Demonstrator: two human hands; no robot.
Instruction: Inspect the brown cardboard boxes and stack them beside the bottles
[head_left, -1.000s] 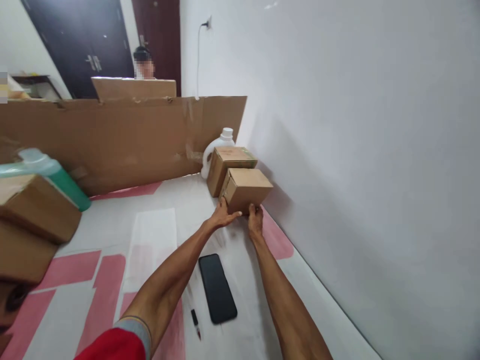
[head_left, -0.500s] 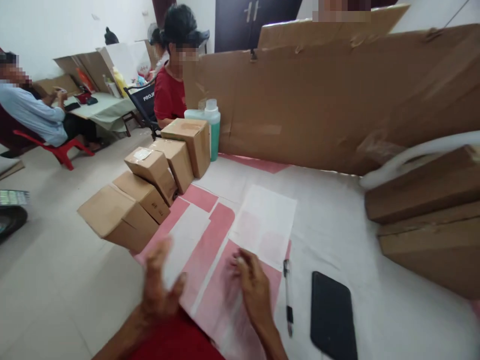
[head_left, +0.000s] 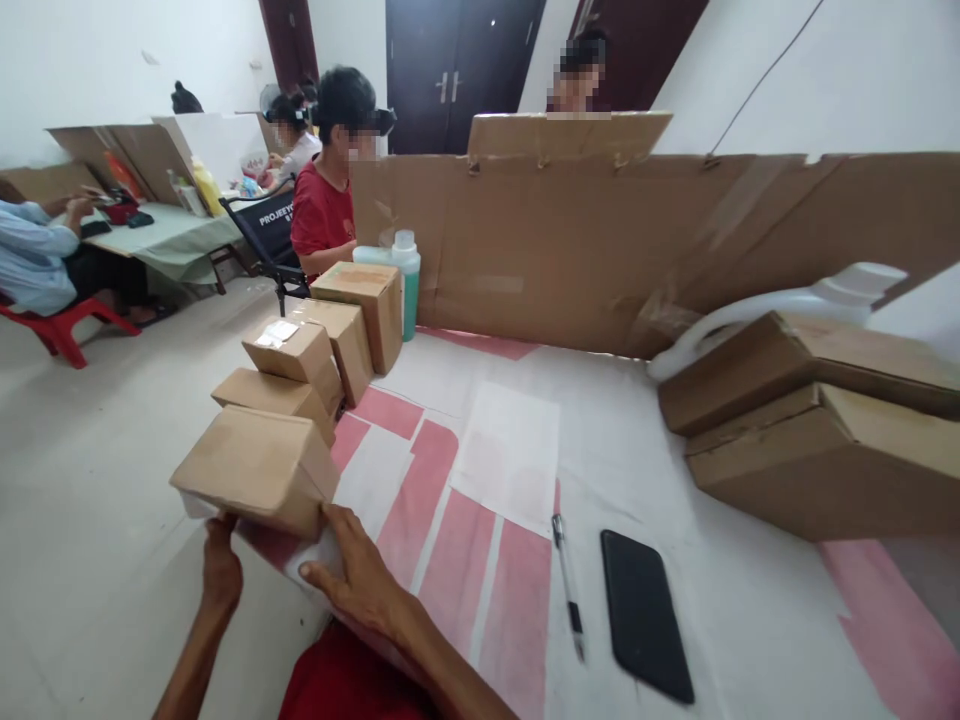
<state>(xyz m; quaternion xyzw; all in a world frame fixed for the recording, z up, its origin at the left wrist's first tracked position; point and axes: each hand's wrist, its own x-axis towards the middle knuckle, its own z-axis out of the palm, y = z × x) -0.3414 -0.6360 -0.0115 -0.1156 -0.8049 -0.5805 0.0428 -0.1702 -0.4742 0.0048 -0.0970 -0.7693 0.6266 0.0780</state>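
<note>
A plain cardboard box (head_left: 259, 470) sits at the near left edge of the table, overhanging it a little. My left hand (head_left: 221, 572) curls round its near left corner from below. My right hand (head_left: 352, 582) presses thumb and fingers against its near right corner. Behind this box runs a row of several similar cardboard boxes (head_left: 300, 355), ending at a green bottle with a white cap (head_left: 403, 272).
A white paper sheet (head_left: 510, 455), a pen (head_left: 568, 600) and a black phone (head_left: 645, 612) lie on the pink-and-white table cover. Two stacked boxes (head_left: 810, 460) and a white jug (head_left: 750, 315) stand right. A cardboard partition (head_left: 600, 240) closes the back. People sit beyond, one in a red shirt (head_left: 322, 205).
My view has swung from the right wall to the table's left side. Both hands left the box by the wall, crossed over the table and now grip the nearest box of the left row.
</note>
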